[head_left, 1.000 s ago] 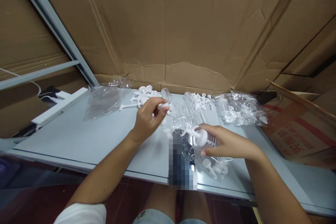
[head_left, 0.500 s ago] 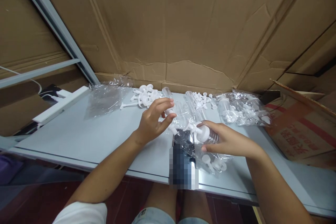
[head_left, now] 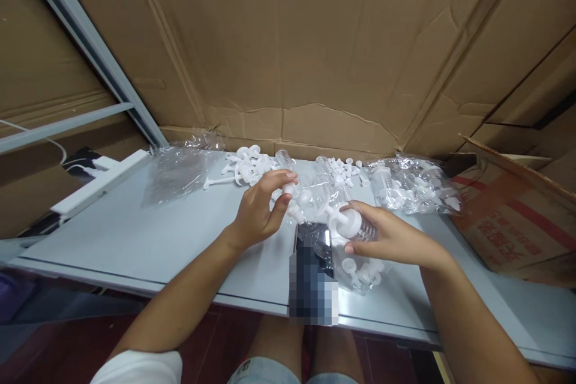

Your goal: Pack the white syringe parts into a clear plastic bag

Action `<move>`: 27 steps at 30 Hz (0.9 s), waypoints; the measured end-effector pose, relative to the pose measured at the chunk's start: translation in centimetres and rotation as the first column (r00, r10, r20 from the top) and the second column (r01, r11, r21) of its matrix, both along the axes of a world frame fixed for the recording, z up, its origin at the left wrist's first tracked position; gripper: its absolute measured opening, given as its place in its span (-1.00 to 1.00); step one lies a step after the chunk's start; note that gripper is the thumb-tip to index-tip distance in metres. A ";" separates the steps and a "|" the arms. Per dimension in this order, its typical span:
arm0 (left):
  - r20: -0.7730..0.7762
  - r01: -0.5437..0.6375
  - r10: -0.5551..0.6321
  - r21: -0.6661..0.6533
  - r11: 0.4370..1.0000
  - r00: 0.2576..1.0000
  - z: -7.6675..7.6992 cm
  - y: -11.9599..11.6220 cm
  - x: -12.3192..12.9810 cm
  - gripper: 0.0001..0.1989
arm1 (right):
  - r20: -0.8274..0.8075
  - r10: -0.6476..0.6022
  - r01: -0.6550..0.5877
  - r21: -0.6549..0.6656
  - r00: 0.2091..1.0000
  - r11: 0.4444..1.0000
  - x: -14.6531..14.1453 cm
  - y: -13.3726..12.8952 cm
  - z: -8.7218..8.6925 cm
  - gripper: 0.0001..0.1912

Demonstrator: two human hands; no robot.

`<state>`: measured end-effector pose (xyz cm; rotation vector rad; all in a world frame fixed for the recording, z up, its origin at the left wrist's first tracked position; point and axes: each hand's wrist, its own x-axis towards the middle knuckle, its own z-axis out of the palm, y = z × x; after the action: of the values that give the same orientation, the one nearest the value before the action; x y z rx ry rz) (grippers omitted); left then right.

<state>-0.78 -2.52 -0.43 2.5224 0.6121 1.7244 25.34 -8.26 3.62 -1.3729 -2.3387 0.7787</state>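
Observation:
My right hand (head_left: 382,231) is closed around a clear ribbed plastic tube (head_left: 366,229) with a white cap and stem at its left end. The tube lies tilted, its stem pointing left. My left hand (head_left: 263,204) is curled, thumb and forefinger closed on a small white plastic piece (head_left: 288,188), mostly hidden by the fingers. Between the hands lies a clear plastic bag (head_left: 315,195) with white pieces about it. Below my right hand, another clear bag (head_left: 360,276) holds white pieces.
A dark phone (head_left: 312,252) lies before me. Loose white stemmed parts (head_left: 247,168), small white parts (head_left: 344,171) and a filled bag (head_left: 414,186) line the back. At left are an empty bag (head_left: 180,168) and a power strip (head_left: 101,183); a carton (head_left: 513,222) stands right.
My left hand has shifted slightly left and down with the white piece. My right hand has turned the capped tube a little, and the bag below it has shifted.

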 end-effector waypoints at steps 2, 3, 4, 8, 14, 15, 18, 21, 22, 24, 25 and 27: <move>-0.007 -0.031 0.031 -0.005 1.000 1.000 0.0 -0.1 0.0 -0.69 | -0.005 -0.004 0.004 0.002 1.000 1.000 0.0 0.0 0.0 -0.45; -0.018 -0.042 0.042 -0.001 0.999 0.999 0.0 -0.1 -0.1 -0.69 | -0.006 -0.006 0.006 0.003 1.000 1.000 0.0 0.0 0.0 -0.45; -0.031 -0.046 0.046 0.003 0.999 0.998 0.1 -0.2 -0.1 -0.68 | -0.009 -0.009 0.009 0.003 1.000 1.000 0.0 0.0 -0.1 -0.45; -0.092 0.039 -0.041 -0.019 0.999 0.995 0.4 -0.5 0.0 -0.58 | -0.014 -0.013 0.013 -0.016 1.000 1.000 0.0 0.2 -0.2 -0.44; 0.045 -0.216 0.211 0.142 0.966 0.976 0.9 -0.7 0.2 -0.55 | -0.086 -0.040 0.043 0.029 0.996 0.999 -0.1 0.3 -0.3 -0.48; 0.116 -0.274 0.260 0.121 0.954 0.958 0.9 -0.6 0.1 -0.57 | -0.106 -0.045 0.050 0.045 0.993 0.998 -0.1 0.3 -0.3 -0.50; 0.222 -0.212 0.233 -0.115 0.970 0.947 1.0 -0.2 -0.1 -0.60 | -0.164 -0.076 0.094 0.104 0.984 0.990 -0.1 0.3 -0.6 -0.52; 0.233 0.116 -0.019 -0.412 0.904 0.972 0.8 0.1 -0.1 -0.49 | -0.206 -0.123 0.152 0.130 0.971 0.980 -0.1 0.5 -1.1 -0.45; 0.243 0.202 -0.093 -0.476 0.856 0.966 0.6 0.1 0.0 -0.42 | -0.219 -0.133 0.164 0.128 0.967 0.978 -0.1 0.6 -1.3 -0.44; 0.264 0.293 -0.171 -0.541 0.788 0.949 0.3 -0.2 0.4 -0.27 | -0.245 -0.129 0.160 0.113 0.961 0.981 -0.3 0.7 -1.4 -0.43; 0.277 0.312 -0.183 -0.552 0.773 0.943 0.1 -0.3 0.6 -0.24 | -0.258 -0.114 0.145 0.107 0.959 0.984 -0.4 0.7 -1.5 -0.43; 0.298 0.327 -0.183 -0.557 0.763 0.937 -0.3 -0.7 0.9 -0.26 | -0.271 -0.068 0.095 0.089 0.960 0.991 -0.6 0.7 -1.4 -0.41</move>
<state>0.13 -3.18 -0.74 1.8367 0.6317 1.3992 24.72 -7.52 2.24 -1.2286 -2.0710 0.7584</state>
